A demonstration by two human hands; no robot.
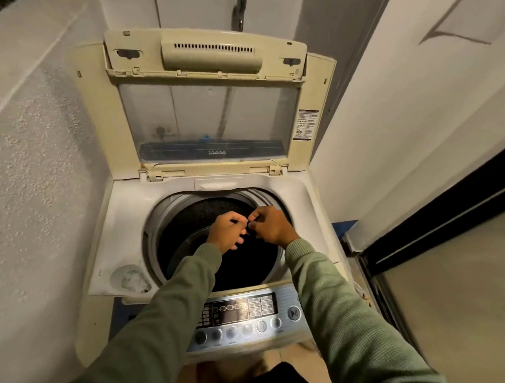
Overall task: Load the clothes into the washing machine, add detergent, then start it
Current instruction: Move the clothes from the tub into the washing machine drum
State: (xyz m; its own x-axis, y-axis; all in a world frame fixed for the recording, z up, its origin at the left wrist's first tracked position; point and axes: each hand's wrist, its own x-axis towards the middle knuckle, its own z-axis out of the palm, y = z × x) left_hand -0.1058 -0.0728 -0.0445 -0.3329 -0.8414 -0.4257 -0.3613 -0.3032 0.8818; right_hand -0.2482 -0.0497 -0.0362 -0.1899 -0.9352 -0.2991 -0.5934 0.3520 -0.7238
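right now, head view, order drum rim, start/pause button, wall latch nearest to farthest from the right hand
From the right hand:
1. drum rim, just behind it.
2. start/pause button, front right of the panel.
3. wall latch, up behind the raised lid.

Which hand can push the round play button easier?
Probably the right hand. The play button sits at the right end of the control panel, just beside the right sleeve. The left hand would have to cross over.
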